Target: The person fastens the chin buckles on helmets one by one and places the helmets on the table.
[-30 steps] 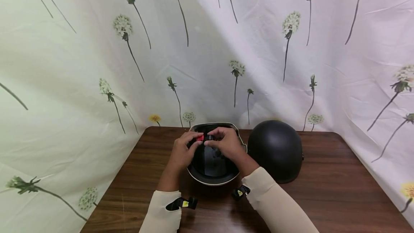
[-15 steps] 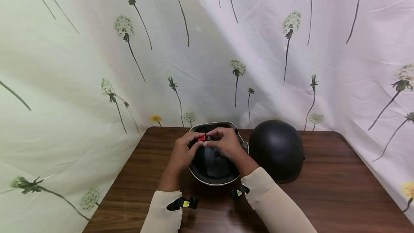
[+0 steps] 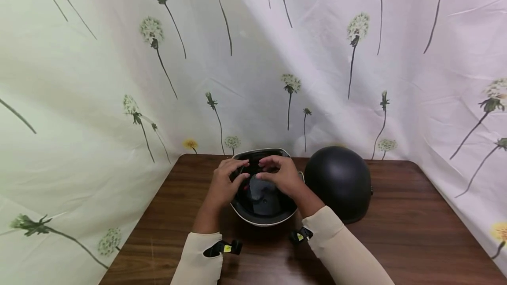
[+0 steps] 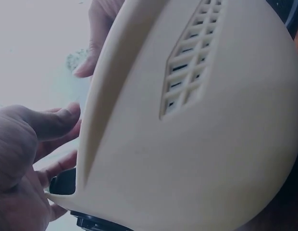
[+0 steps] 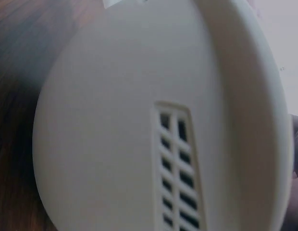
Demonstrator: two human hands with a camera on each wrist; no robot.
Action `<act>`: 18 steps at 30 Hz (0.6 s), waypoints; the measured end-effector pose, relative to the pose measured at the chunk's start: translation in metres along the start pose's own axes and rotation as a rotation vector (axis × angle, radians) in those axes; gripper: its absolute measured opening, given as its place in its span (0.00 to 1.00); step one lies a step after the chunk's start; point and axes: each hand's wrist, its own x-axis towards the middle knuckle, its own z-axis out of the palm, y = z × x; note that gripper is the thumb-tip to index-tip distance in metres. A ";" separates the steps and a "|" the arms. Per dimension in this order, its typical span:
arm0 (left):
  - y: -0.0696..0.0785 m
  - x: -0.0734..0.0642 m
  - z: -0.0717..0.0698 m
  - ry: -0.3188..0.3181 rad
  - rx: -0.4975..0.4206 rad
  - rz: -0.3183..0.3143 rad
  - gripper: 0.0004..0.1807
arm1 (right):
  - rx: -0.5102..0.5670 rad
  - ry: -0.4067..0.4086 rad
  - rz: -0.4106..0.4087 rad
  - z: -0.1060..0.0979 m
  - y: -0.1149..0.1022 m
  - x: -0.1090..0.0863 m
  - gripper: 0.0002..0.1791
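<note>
An upturned cream helmet (image 3: 261, 223) with a dark lining rests on the table, its vent grille (image 4: 187, 62) filling much of the left wrist view. My left hand (image 3: 222, 184) hovers over its left side, thumb and fingers spread with nothing between them. Opposite, over the right side, my right hand (image 3: 286, 177) also has thumb and fingers apart and holds nothing. A small red part (image 3: 246, 187) shows below, inside the shell near the left thumb. The black strap pieces around it are too dark to make out. In the right wrist view the cream shell (image 5: 105, 125) hides nearly everything.
A matte black helmet (image 3: 337, 184) stands dome up just right of the cream one. Both rest on a dark brown wooden table (image 3: 412, 223). Behind it hangs a white curtain (image 3: 257, 78) printed with dandelions. Each wrist wears a small black camera.
Both hands pinched the red and black buckle together over the cream helmet. Now they have let go and drawn apart, and the red part lies lower inside the shell.
</note>
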 end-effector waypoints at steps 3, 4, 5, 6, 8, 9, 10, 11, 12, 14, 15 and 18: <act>0.000 0.000 0.000 0.009 0.011 -0.009 0.19 | -0.015 0.017 0.002 -0.006 0.001 -0.003 0.19; 0.001 0.000 0.000 0.010 0.011 -0.016 0.20 | -0.016 0.021 0.006 -0.007 0.001 -0.004 0.19; 0.002 0.000 -0.001 0.008 0.011 -0.027 0.20 | -0.021 0.026 0.009 -0.009 0.002 -0.005 0.19; 0.002 -0.001 -0.001 0.006 0.012 -0.040 0.20 | -0.028 0.035 0.012 -0.011 0.002 -0.007 0.19; 0.003 -0.001 -0.001 0.009 0.014 -0.054 0.20 | -0.046 0.052 0.011 -0.014 0.003 -0.010 0.19; 0.003 -0.001 -0.001 0.012 0.013 -0.063 0.20 | -0.057 0.068 0.005 -0.016 0.003 -0.011 0.18; 0.003 -0.002 -0.001 0.016 0.012 -0.074 0.20 | -0.066 0.084 -0.005 -0.017 0.003 -0.013 0.18; 0.004 -0.002 -0.001 0.021 0.012 -0.082 0.20 | -0.076 0.104 -0.017 -0.018 0.004 -0.016 0.18; 0.004 -0.002 -0.002 0.026 0.012 -0.090 0.21 | -0.088 0.128 -0.033 -0.019 0.005 -0.018 0.17; 0.004 -0.002 -0.003 0.033 0.006 -0.108 0.21 | -0.098 0.177 -0.078 -0.021 0.007 -0.023 0.14; 0.004 -0.002 -0.003 0.037 0.009 -0.116 0.21 | -0.097 0.201 -0.106 -0.021 0.008 -0.026 0.13; 0.004 -0.002 -0.004 0.043 0.018 -0.138 0.22 | -0.098 0.270 -0.215 -0.022 0.013 -0.033 0.09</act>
